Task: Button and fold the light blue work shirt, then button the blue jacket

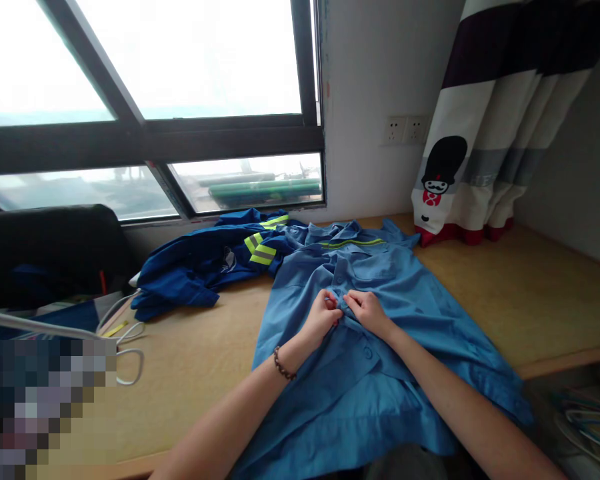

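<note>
1. Broadly, a dark-framed window [220, 139] fills the upper left, with green rolls or tubes visible outside through its lower pane.
2. Below it runs a light wooden bench [200, 373], reaching across to the right wall.
3. At the upper right hangs a striped curtain [500, 127] with a toy-soldier figure printed on it, its red hem down at the bench.
4. Spread on the bench, in front of the person, lies a light blue shirt [350, 393], its collar toward the window and its lower part over the near edge.
5. Left of the shirt, touching it, lies a crumpled dark blue garment [195, 257] with yellow-and-grey bands.
6. Both hands meet at the shirt's front: the left hand [325, 313] and the right hand [367, 310] each have a grip pinching the placket, fingertips just beside one another.
7. On the left wrist sits a dark braided bracelet [284, 365].
8. Smallest is a round blue button [368, 352] on the placket, below the hands.
</note>
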